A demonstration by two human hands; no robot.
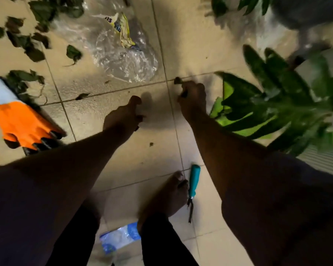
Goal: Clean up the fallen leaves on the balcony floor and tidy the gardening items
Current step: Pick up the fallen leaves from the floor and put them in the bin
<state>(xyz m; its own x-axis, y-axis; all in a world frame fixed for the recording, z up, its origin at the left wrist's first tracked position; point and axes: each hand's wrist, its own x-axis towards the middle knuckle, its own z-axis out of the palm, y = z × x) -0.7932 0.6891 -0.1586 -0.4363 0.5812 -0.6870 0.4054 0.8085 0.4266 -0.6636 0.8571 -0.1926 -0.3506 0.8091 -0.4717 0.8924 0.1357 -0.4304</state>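
Both hands reach down to the tiled floor (123, 89). The right hand (192, 98) has its fingers curled around a small leaf (177, 80); the left hand (123, 114) is curled, its contents unclear. More fallen leaves (27, 41) lie far left, beside a clear plastic bag (123, 60). An orange glove (21, 120) lies left, a teal-handled tool (193, 185) near, a potted plant (277, 104) crowds the right.

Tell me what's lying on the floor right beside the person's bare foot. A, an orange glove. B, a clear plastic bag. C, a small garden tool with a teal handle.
C: the teal-handled garden tool lies on the tile right next to the bare foot, while the orange glove and clear plastic bag lie farther off.
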